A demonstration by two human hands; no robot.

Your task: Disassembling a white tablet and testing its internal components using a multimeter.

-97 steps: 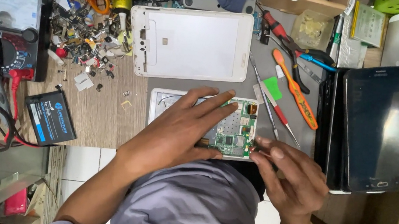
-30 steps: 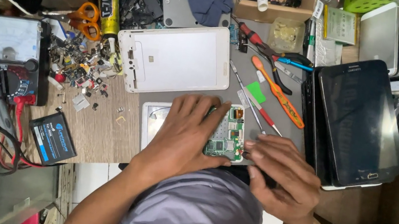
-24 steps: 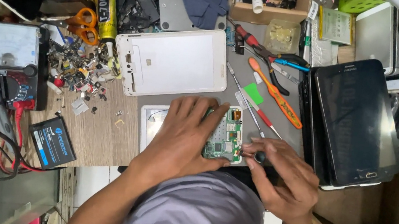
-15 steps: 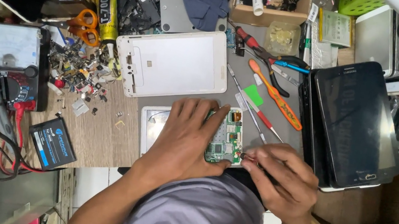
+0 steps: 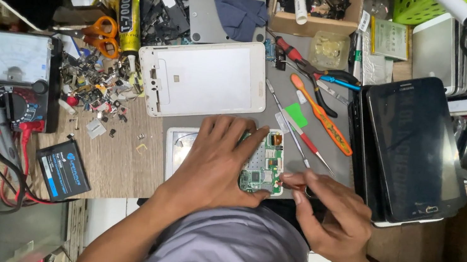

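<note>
The left hand (image 5: pixel 216 161) is laid flat, fingers spread, over an opened tablet (image 5: pixel 179 147), which is pressed down rather than gripped; most of the device is hidden beneath the palm. Only the green circuit board (image 5: pixel 265 168) is exposed, just beyond the fingertips. The right hand (image 5: pixel 330 215) is pinched shut beside that board, fingertips brought to its edge; something small and dark seems to be held, but what it is cannot be made out. Just beyond the left hand, a white tablet back cover (image 5: pixel 204 78) is seen lying flat. Beyond the right hand, thin screwdrivers (image 5: pixel 302 140) and an orange pry tool (image 5: pixel 323 115) are laid out, and farther to its outer side a black tablet (image 5: pixel 412 150) rests, partly overlapping others.
</note>
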